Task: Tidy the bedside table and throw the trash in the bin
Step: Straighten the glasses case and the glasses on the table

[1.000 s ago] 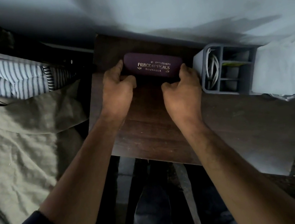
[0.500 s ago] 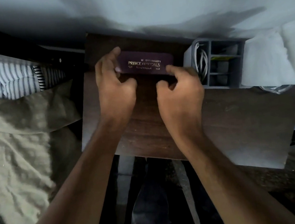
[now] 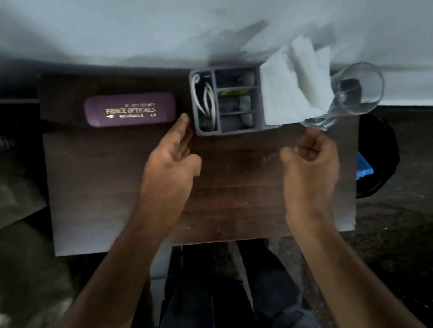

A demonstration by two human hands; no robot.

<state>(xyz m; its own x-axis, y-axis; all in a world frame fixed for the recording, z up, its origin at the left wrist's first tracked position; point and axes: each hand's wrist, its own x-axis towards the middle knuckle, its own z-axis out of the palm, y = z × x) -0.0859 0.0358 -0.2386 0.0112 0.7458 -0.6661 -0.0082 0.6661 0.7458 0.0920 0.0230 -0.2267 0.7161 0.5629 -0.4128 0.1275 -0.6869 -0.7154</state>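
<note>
- The left hand [image 3: 171,160] hovers over the middle of the bedside table [image 3: 97,197], forearm rising from the lower left of the frame; its fingers are extended and loose, grasping nothing, with the tips just short of the lower right corner of the spectacle case [image 3: 130,109].
- The right hand [image 3: 310,163] sits right of centre, forearm coming up from the bottom edge; its fingers are curled in loosely with nothing between them, knuckles just below the base of the glass [image 3: 350,95].
- The spectacle case lies flat in the upper left part of the tabletop, long axis running left to right across the frame, gold lettering reading upright.
- It is a closed, rounded purple case printed "PRINCE OPTICALS".
- To its right stands a grey organiser [image 3: 233,130] with several compartments; white cable fills its leftmost slot.
- White tissue [image 3: 289,89] lies against the organiser's right side, under the clear glass at the table's upper right corner.
- A dark bin [image 3: 384,157] shows past the right edge.
</note>
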